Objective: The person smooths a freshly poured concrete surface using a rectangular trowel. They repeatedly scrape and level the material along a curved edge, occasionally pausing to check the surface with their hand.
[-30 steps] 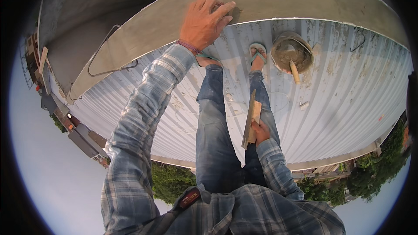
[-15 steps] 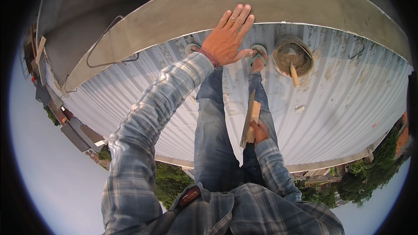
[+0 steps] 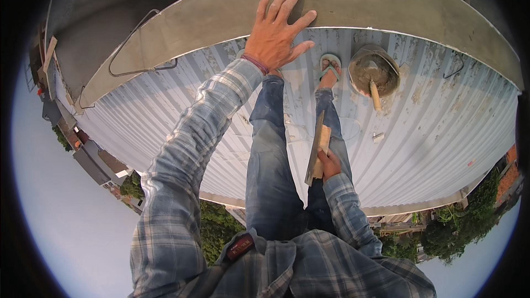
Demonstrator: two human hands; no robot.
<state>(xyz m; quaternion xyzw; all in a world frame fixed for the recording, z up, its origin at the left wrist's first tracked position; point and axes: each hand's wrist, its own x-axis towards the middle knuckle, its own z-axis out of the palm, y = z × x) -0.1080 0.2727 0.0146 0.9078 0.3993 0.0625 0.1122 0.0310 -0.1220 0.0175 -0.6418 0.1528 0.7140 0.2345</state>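
Observation:
My left hand [image 3: 277,36] is stretched out with its fingers spread, palm down at the smooth grey cement top of the wall [image 3: 375,0]. Its fingertips lie over the cement; whether they press on it I cannot tell. Down by my right leg, my right hand [image 3: 329,164] is wrapped round the wooden handle of a plastering trowel [image 3: 316,152], whose flat blade stands on edge. Beyond my right foot sits a round bucket [image 3: 359,85] of wet mortar [image 3: 371,72]. A tool with a wooden handle [image 3: 375,96] rests in it, its head sunk in the mortar.
I stand in sandals on a ribbed, pale metal roof [image 3: 419,127] spotted with mortar. Bent metal rods [image 3: 128,72] cling to the wall at the left. A small chip [image 3: 378,137] lies on the roof. Past the roof's edge [image 3: 386,210] are trees [image 3: 461,232] and other roofs far below.
My left hand has shifted left and farther over the wall, with its fingers spread wider. My right hand and the plastering trowel have stayed nearly still.

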